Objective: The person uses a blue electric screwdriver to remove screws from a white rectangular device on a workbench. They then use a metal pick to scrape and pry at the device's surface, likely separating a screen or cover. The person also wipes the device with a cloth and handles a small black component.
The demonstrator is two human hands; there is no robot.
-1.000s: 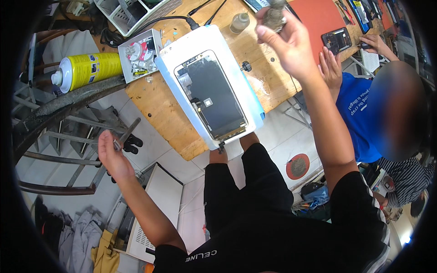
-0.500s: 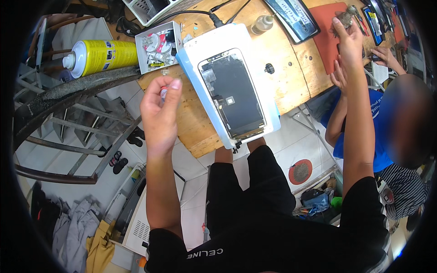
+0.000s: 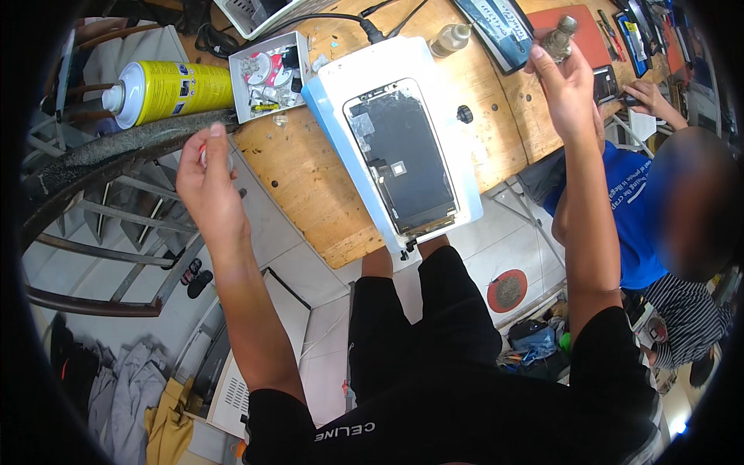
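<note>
My left hand (image 3: 211, 186) is raised off the table's left edge, fingers curled around a small red-and-white thing (image 3: 203, 155), mostly hidden. Up at the right, my right hand (image 3: 572, 97) grips a small grimy bottle (image 3: 557, 44) with a narrow top, held upright above the table. Between my hands a phone screen (image 3: 415, 186), dark with a pale frame, lies on a white and blue slab-like device (image 3: 329, 116). A small square chip on a flex cable (image 3: 398, 168) rests on the screen.
A white box of small parts (image 3: 242, 97) and a yellow spray can (image 3: 182, 93) are at the left. Behind the device stands a clear bottle (image 3: 449, 40). A co-worker in a blue shirt (image 3: 632, 209) is close by at the right, with a hand (image 3: 655, 101) at the table.
My left hand has swung left, away from the device, still closed. My right hand has moved left and slightly down with the grimy bottle, which now stands more upright.
</note>
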